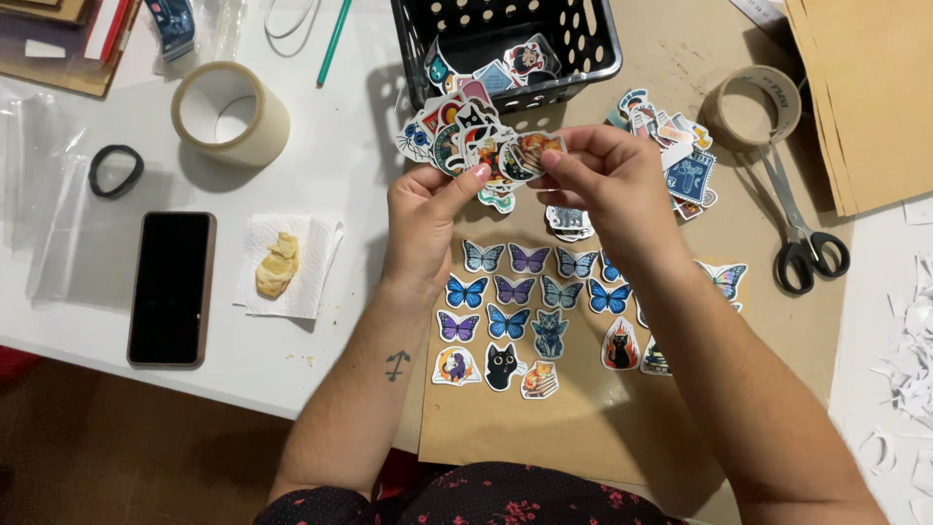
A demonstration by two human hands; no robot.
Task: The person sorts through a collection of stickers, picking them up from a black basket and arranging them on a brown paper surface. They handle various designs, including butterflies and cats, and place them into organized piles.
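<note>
Brown kraft paper sheet (583,428) lies on the white table (330,185), near centre. Left hand (428,219) grips a fanned stack of die-cut stickers (452,136), thumb pressed across the front of the fan. Right hand (607,180) pinches a single round sticker (533,151) at the right edge of that fan, fingertips closed on it; the two hands nearly touch, held above the sheet.

On the sheet below the hands: rows of butterfly stickers (515,289) in blue and purple, then cat stickers (502,367) nearer the person. All lie flat, just beside one another.

Far centre: black plastic basket (583,44) with more stickers inside. A loose pile of stickers (675,146) sits right of the basket.

Far left: roll of tape (233,117). Left: black phone (171,288), face up; beside it a paper napkin (306,253) with a piece of food on it.

Right: second tape roll (753,102), scissors (802,233) touching it.
</note>
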